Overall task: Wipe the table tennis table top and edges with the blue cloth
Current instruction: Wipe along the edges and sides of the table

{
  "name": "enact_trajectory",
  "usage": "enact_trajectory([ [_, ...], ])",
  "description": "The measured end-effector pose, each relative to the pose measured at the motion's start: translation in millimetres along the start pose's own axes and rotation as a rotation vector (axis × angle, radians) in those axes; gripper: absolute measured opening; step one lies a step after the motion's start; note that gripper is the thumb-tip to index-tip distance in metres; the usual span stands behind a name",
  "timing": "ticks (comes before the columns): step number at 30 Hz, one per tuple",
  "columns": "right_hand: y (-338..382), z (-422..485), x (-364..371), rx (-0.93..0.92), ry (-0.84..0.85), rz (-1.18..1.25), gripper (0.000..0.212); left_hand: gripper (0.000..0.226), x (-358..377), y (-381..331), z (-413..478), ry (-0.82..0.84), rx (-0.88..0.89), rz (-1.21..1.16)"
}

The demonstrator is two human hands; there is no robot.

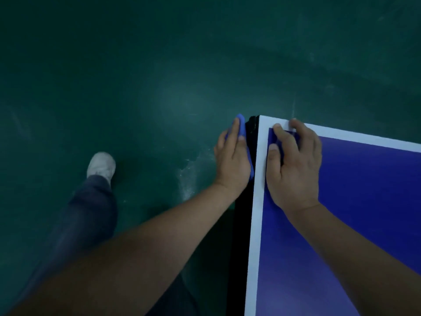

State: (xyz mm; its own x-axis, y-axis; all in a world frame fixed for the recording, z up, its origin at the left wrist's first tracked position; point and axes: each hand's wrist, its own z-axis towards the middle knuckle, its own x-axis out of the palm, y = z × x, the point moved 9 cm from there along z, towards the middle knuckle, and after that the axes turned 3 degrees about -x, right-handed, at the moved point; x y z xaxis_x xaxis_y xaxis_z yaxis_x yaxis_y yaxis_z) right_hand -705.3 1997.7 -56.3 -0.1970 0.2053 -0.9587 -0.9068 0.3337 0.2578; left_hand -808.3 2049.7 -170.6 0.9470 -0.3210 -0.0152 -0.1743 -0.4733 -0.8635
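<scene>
Flat with fingers straight, left grip (232, 156) pressing blue cloth (241, 124) against black side edge (243, 224) of table (364, 201), just short of the corner. Spread on the top by white border (257, 213), holding nothing: right grip (293, 165). Leftward, open green floor (136, 65); white shoe (101, 165) well apart.

The surface (364, 201) is deep blue on top, with a white band along its rim, and only its far left corner (260, 117) is in view. Below the white band the left side edge (241, 224) is black. The cloth (241, 126) is blue and folded into a thick pad. It stands upright, flat against that black edge just short of the corner, pressed there by the left hand (232, 160). Its far end pokes out past the fingertips, and a strip shows between palm and edge.
</scene>
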Motion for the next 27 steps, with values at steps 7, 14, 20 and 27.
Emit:
enact_trajectory([
  [7, -7.4, -0.5, 4.2, 0.042, 0.037, -0.021, 0.042, 0.042, 6.8, -22.6, 84.9, 0.052, -0.081, -0.06],
  [14, -39.9, -21.6, -10.4, 0.57, -0.077, -0.122, 0.064, 0.042, 27.7, -65.0, 119.2, 0.58, -0.119, 0.096],
  [20, -48.7, -38.8, -7.2, 0.951, -0.037, -0.05, 0.077, 0.044, 61.6, -67.9, 77.0, 1.245, -0.191, 0.447],
  [27, -113.2, -30.2, -21.6, 1.25, -0.116, -0.115, 0.074, 0.058, 87.8, -70.8, 55.4, 1.54, -0.097, 0.609],
])
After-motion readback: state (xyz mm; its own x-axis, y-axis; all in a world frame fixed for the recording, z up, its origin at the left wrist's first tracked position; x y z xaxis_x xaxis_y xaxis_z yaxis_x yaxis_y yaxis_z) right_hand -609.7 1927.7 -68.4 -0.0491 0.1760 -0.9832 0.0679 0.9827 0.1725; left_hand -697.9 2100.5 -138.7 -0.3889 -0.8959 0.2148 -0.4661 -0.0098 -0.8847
